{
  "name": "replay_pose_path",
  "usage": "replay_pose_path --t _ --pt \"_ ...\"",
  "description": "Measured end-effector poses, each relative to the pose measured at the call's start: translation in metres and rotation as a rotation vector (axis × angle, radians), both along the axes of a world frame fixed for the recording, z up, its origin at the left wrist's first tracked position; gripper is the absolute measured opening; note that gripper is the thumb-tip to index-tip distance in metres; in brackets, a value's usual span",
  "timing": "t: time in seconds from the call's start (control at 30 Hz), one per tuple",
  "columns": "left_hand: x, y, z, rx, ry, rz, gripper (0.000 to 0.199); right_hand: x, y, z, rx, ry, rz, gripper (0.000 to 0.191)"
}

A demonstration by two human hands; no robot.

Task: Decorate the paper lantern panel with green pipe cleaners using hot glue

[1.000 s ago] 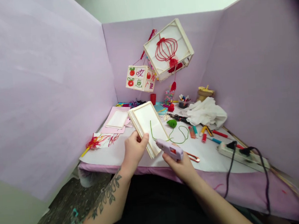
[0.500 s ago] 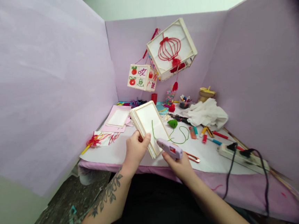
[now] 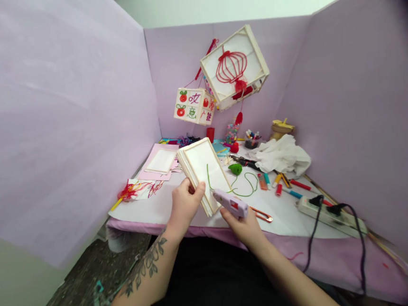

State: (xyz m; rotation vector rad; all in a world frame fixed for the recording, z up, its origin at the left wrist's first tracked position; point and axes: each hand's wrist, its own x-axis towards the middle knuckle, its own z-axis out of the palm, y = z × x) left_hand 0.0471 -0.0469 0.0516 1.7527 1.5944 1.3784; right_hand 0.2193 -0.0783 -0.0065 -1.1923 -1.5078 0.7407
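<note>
My left hand [image 3: 187, 203] grips the lower left edge of a stack of wood-framed white panels [image 3: 198, 160], thumb on the front, and holds it tilted above the table. A purple hot glue gun [image 3: 231, 203] is in my right hand [image 3: 244, 223], fingers wrapped round its handle. Its nozzle points at the panel face, close to a green yarn strand [image 3: 209, 176] that runs down the white surface. Whether the tip touches the panel I cannot tell. From there green yarn trails right toward a small green yarn ball [image 3: 236, 169] on the table.
An orange utility knife [image 3: 262, 214] lies right of my right hand. Markers [image 3: 294, 193], a power strip [image 3: 331, 215] with black cords and crumpled white cloth [image 3: 284, 154] are at the right. Decorated lanterns [image 3: 235, 67] hang at the back. Another framed panel [image 3: 162, 161] lies left.
The glue gun in my right hand has shifted very slightly left. My left hand and the framed panels have hardly moved.
</note>
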Motion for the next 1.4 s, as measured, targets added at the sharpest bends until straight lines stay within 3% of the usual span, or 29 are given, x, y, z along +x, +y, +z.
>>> replay_pose_path --t 0.73,1.1,1.23,1.4 --pt "-0.001 0.002 -0.002 -0.001 -0.019 -0.007 0.031 -0.001 -0.003 0.000 0.028 -0.059 0.007 0.027" --pt "-0.002 0.000 -0.002 -0.001 -0.012 -0.006 0.030 0.006 -0.004 0.010 -0.050 -0.018 0.128 0.032" --pt "-0.003 0.000 -0.002 -0.002 -0.005 -0.004 0.031 0.022 -0.002 0.012 -0.173 0.091 0.171 0.033" --pt "-0.007 0.001 -0.001 -0.001 0.010 0.016 0.033 0.044 0.004 0.013 -0.294 0.400 0.197 0.032"
